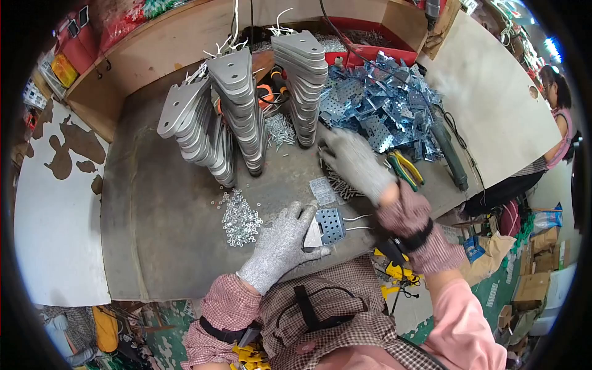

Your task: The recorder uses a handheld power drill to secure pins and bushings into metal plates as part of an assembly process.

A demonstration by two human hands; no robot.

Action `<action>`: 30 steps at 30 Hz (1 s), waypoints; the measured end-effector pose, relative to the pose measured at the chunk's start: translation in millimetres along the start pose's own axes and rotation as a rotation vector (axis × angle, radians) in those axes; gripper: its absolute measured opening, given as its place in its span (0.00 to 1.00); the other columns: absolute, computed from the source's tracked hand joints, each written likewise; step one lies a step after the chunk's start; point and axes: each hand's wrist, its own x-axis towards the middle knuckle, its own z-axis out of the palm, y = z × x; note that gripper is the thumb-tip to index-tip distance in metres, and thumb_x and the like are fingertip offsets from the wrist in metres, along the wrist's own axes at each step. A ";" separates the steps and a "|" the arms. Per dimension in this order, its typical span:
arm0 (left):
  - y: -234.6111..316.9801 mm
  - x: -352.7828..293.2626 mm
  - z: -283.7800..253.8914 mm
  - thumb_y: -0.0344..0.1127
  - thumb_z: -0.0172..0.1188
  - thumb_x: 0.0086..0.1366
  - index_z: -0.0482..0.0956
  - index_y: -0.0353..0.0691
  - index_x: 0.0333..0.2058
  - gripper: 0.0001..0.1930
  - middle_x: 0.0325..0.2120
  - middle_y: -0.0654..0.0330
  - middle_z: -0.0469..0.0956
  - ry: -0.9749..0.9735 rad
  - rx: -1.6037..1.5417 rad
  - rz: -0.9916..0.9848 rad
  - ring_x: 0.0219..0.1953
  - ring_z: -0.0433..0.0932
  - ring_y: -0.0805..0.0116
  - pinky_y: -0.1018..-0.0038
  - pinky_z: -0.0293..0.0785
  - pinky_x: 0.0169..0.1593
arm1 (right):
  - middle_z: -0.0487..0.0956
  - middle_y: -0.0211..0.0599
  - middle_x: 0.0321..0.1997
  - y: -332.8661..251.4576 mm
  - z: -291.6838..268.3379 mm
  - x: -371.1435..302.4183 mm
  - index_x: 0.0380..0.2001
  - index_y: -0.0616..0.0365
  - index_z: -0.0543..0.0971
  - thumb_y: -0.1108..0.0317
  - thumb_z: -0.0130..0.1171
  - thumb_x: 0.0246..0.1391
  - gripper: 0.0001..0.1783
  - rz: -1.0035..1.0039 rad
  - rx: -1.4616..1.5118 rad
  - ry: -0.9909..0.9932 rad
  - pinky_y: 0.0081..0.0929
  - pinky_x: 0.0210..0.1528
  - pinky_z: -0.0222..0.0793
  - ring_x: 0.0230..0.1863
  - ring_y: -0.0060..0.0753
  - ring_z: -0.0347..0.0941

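My left hand [280, 243], in a grey knit glove, is closed at the table's near edge on a blue perforated metal bracket [331, 226]. A white block lies between the fingers and the bracket, and two white wires stick out on its right side. My right hand [357, 161], gloved too, reaches over a heap of long screws [344, 185]. Its fingertips are blurred beside the rightmost stack of grey metal plates [300, 52], so any small thing in them is hidden. Between the hands lie small pale perforated plates [323, 190].
A big pile of blue brackets [376, 98] fills the back right. Green-yellow pliers [406, 169] and a dark power screwdriver [450, 154] lie at the right. Loose nuts [239, 222] and short screws [280, 131] sit near two more plate stacks [229, 68]. A person [558, 114] is at far right.
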 end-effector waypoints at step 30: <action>0.8 5.0 18.7 0.66 0.70 0.49 0.62 0.44 0.68 0.53 0.44 0.47 0.69 0.215 0.056 -0.044 0.46 0.77 0.49 0.56 0.78 0.45 | 0.79 0.54 0.39 -23.4 6.7 2.8 0.39 0.65 0.76 0.71 0.59 0.52 0.12 0.103 0.003 -0.174 0.47 0.49 0.73 0.44 0.58 0.77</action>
